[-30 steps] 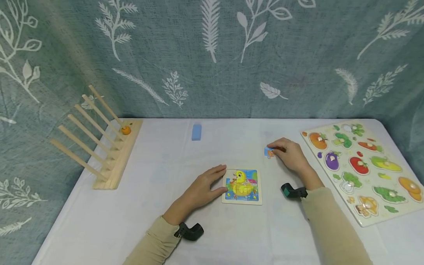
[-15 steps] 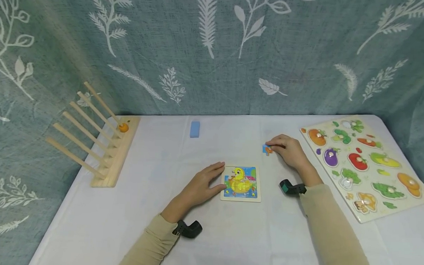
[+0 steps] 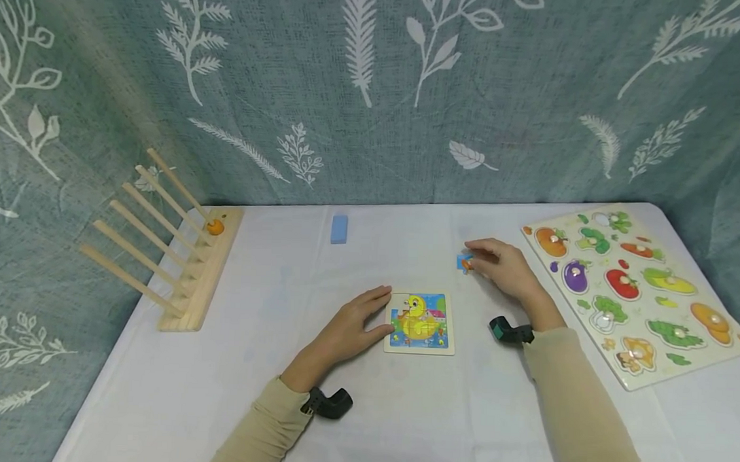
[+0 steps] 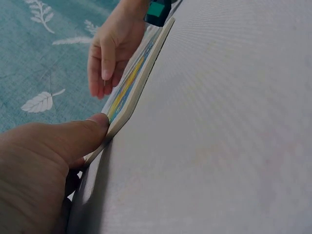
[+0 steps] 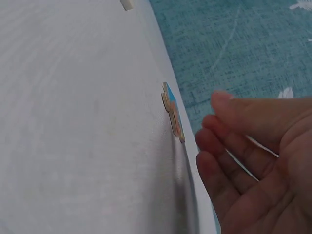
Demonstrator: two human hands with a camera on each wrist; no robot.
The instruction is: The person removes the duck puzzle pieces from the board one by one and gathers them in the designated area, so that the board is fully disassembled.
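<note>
Fingers of right hand point(image 3: 505, 268) now loosened off loose puzzle piece point(image 3: 464, 263), gap visible between them in wrist view; piece lying flat near table's point(image 3: 270, 289) far middle. Left hand point(image 3: 349, 329) unchanged, straight fingers pressing duck puzzle board's point(image 3: 420, 324) left edge.

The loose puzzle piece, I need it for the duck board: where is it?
In the head view the loose puzzle piece lies on the table, just off the right hand, beyond the duck puzzle.

Both hands point(image 3: 349, 329) flat, fingers point(image 5: 222, 148) relaxed
</note>
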